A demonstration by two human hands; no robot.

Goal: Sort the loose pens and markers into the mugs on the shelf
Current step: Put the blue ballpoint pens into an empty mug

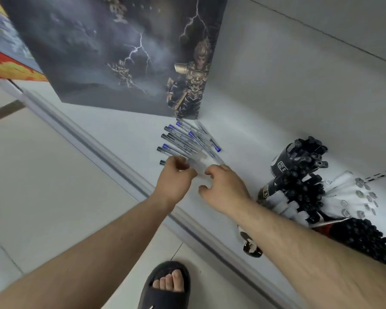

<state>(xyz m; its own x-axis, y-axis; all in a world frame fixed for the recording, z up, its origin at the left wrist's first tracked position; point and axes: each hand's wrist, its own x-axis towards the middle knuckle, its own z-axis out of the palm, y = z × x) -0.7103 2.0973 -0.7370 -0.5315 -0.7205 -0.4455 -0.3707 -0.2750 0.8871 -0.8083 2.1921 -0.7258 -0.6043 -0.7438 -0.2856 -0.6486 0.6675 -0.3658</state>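
Several loose clear pens with blue and dark caps (183,139) lie fanned out on the white shelf (125,139), just below a dark poster box. My left hand (176,177) has its fingers curled on the near ends of the nearest pens. My right hand (225,186) hovers beside it, fingers bent and apart, touching the blurred pen ends. A black mug (283,166) packed with black pens stands to the right, with a second mug (269,190) below it holding black and white pens.
A large dark box with lightning and armoured figures (120,52) stands on the shelf behind the pens. More bundles of white pens (348,195) and black pens (363,235) crowd the right. The shelf's front rail (112,163) runs diagonally. A foot in a dark slipper (167,286) is on the floor.
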